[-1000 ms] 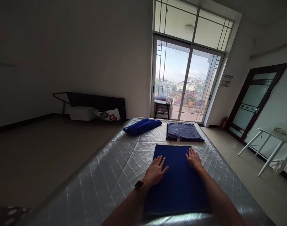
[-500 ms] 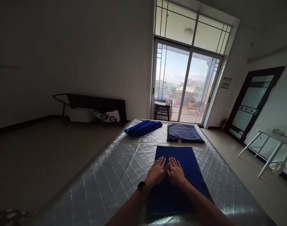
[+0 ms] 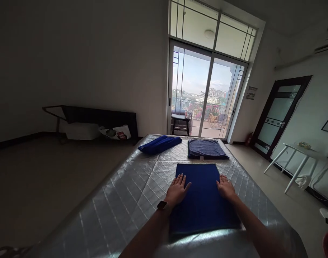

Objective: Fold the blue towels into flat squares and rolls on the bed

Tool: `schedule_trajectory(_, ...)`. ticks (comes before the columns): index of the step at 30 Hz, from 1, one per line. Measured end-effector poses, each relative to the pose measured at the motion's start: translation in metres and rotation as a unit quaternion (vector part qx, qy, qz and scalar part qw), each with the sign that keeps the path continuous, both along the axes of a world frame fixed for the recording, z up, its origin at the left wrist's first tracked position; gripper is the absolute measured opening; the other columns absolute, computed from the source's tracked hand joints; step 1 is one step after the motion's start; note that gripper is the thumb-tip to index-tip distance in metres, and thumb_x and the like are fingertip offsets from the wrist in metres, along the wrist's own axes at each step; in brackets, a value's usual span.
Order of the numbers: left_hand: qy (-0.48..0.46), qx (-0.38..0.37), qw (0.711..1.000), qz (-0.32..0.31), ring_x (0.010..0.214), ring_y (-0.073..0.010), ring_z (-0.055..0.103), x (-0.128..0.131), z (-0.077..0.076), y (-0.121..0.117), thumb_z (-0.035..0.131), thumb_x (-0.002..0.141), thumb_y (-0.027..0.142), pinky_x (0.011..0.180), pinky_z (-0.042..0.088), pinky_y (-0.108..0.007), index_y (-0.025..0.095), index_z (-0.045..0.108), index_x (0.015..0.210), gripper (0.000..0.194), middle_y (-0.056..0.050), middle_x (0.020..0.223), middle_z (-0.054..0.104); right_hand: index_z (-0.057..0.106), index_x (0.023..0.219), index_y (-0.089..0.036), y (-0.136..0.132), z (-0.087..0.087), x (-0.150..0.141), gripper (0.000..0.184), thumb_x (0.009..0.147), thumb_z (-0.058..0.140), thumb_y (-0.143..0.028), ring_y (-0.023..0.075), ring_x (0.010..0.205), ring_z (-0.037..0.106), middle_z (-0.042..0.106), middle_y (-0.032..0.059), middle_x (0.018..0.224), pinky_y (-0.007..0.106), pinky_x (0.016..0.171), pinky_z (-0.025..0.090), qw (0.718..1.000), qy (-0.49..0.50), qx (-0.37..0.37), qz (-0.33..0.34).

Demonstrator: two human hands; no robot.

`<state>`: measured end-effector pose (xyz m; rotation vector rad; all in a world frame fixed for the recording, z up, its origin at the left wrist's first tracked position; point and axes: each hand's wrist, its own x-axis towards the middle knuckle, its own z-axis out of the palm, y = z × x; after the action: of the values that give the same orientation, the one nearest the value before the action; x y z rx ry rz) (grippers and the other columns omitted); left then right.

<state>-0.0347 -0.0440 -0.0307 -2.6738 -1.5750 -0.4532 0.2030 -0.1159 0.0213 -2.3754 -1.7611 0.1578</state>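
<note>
A flat blue towel [image 3: 200,200] lies on the silvery quilted mattress [image 3: 121,200] in front of me. My left hand [image 3: 177,190] rests palm down on the towel's left edge, fingers stretched out, a dark watch on that wrist. On the opposite edge my right hand [image 3: 226,186] also lies flat, its fingers extended and its thumb apart. Neither hand grips the cloth. Beyond the towel sits a folded greyish-blue towel stack [image 3: 207,148] with a small white tag. A loosely folded bright blue towel [image 3: 160,144] is to its left.
Past the mattress's far end are sliding glass doors [image 3: 204,89] with a dark stool [image 3: 180,123] seen there. A black bench-like frame [image 3: 99,116] stands along the left wall, a white box [image 3: 82,131] beneath it. A white table [image 3: 304,150] is at the right.
My right hand moved in beside my left at the towel's middle, then back out to the right edge. The left hand stayed near the left edge. The view turned slightly right.
</note>
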Motion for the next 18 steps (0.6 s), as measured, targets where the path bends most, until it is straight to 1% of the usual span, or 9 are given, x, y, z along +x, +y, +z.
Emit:
schedule_trajectory(2, 0.000, 0.001, 1.000, -0.002, 0.150, -0.0305, 0.031, -0.005, -0.002, 0.005, 0.021, 0.103, 0.052, 0.121, 0.027, -0.052, 0.013, 0.044, 0.151, 0.066, -0.017, 0.158, 0.042, 0.057, 0.133, -0.021, -0.005, 0.005, -0.007, 0.042, 0.097, 0.061, -0.042, 0.0264, 0.120, 0.059, 0.057, 0.0103, 0.139, 0.051, 0.101, 0.050, 1.000, -0.011, 0.002, 0.018)
schedule_trajectory(3, 0.001, 0.004, 1.000, -0.009, 0.150, -0.0303, 0.031, -0.008, -0.003, 0.007, 0.022, 0.103, 0.051, 0.121, 0.027, -0.053, 0.015, 0.044, 0.151, 0.064, -0.016, 0.158, 0.042, 0.056, 0.137, -0.022, -0.008, 0.006, -0.015, 0.045, 0.099, 0.057, -0.044, 0.0277, 0.128, 0.054, 0.053, 0.0113, 0.145, 0.052, 0.107, 0.044, 0.999, -0.016, 0.003, 0.031)
schedule_trajectory(4, 0.002, 0.007, 1.000, -0.019, 0.150, -0.0301, 0.032, -0.011, -0.005, 0.009, 0.024, 0.103, 0.049, 0.120, 0.028, -0.054, 0.018, 0.045, 0.150, 0.060, -0.015, 0.157, 0.043, 0.052, 0.143, -0.022, -0.010, 0.006, -0.026, 0.048, 0.101, 0.050, -0.046, 0.0280, 0.137, 0.046, 0.047, 0.0121, 0.153, 0.051, 0.113, 0.037, 0.999, -0.018, 0.003, 0.048)
schedule_trajectory(6, 0.009, 0.016, 0.999, -0.043, 0.149, -0.0299, 0.032, -0.015, -0.007, 0.012, 0.027, 0.103, 0.045, 0.119, 0.029, -0.056, 0.023, 0.048, 0.148, 0.055, -0.013, 0.156, 0.045, 0.040, 0.154, -0.019, -0.014, 0.003, -0.054, 0.057, 0.105, 0.034, -0.047, 0.0243, 0.150, 0.028, 0.034, 0.0118, 0.163, 0.044, 0.122, 0.022, 0.995, -0.014, -0.003, 0.095)
schedule_trajectory(7, 0.016, 0.021, 0.998, -0.053, 0.149, -0.0299, 0.032, -0.017, -0.008, 0.012, 0.028, 0.103, 0.043, 0.118, 0.029, -0.056, 0.025, 0.050, 0.147, 0.052, -0.012, 0.156, 0.046, 0.034, 0.157, -0.016, -0.016, 0.002, -0.069, 0.061, 0.105, 0.027, -0.046, 0.0219, 0.153, 0.022, 0.029, 0.0114, 0.164, 0.040, 0.123, 0.018, 0.992, -0.008, -0.009, 0.122)
schedule_trajectory(9, 0.032, 0.029, 0.997, -0.063, 0.149, -0.0298, 0.033, -0.018, -0.008, 0.012, 0.030, 0.103, 0.040, 0.118, 0.029, -0.056, 0.026, 0.052, 0.144, 0.049, -0.012, 0.157, 0.045, 0.025, 0.159, -0.011, -0.020, -0.001, -0.094, 0.066, 0.104, 0.021, -0.046, 0.0201, 0.154, 0.017, 0.024, 0.0113, 0.165, 0.038, 0.125, 0.013, 0.986, 0.007, -0.021, 0.164)
schedule_trajectory(11, 0.041, 0.029, 0.997, -0.056, 0.149, -0.0297, 0.033, -0.017, -0.006, 0.010, 0.030, 0.103, 0.039, 0.119, 0.029, -0.054, 0.023, 0.051, 0.146, 0.050, -0.014, 0.157, 0.044, 0.023, 0.160, -0.009, -0.023, -0.002, -0.105, 0.068, 0.103, 0.020, -0.047, 0.0197, 0.155, 0.014, 0.021, 0.0103, 0.166, 0.038, 0.125, 0.010, 0.983, 0.021, -0.027, 0.179)
schedule_trajectory(14, 0.035, 0.014, 0.999, -0.029, 0.150, -0.0296, 0.032, -0.014, -0.002, 0.008, 0.029, 0.103, 0.041, 0.119, 0.029, -0.053, 0.018, 0.046, 0.149, 0.055, -0.016, 0.158, 0.041, 0.021, 0.160, -0.008, -0.029, -0.004, -0.089, 0.072, 0.102, 0.022, -0.051, 0.0195, 0.155, 0.013, 0.020, 0.0099, 0.166, 0.038, 0.125, 0.008, 0.986, 0.032, -0.027, 0.162)
schedule_trajectory(18, 0.028, -0.018, 0.999, 0.009, 0.152, -0.0283, 0.027, -0.010, 0.008, 0.002, 0.025, 0.103, 0.045, 0.122, 0.025, -0.051, 0.014, 0.042, 0.152, 0.061, -0.016, 0.160, 0.037, 0.021, 0.161, -0.012, -0.040, -0.015, -0.032, 0.070, 0.104, 0.017, -0.052, 0.0193, 0.155, 0.013, 0.021, 0.0083, 0.167, 0.038, 0.126, 0.007, 0.995, 0.016, -0.012, 0.093)
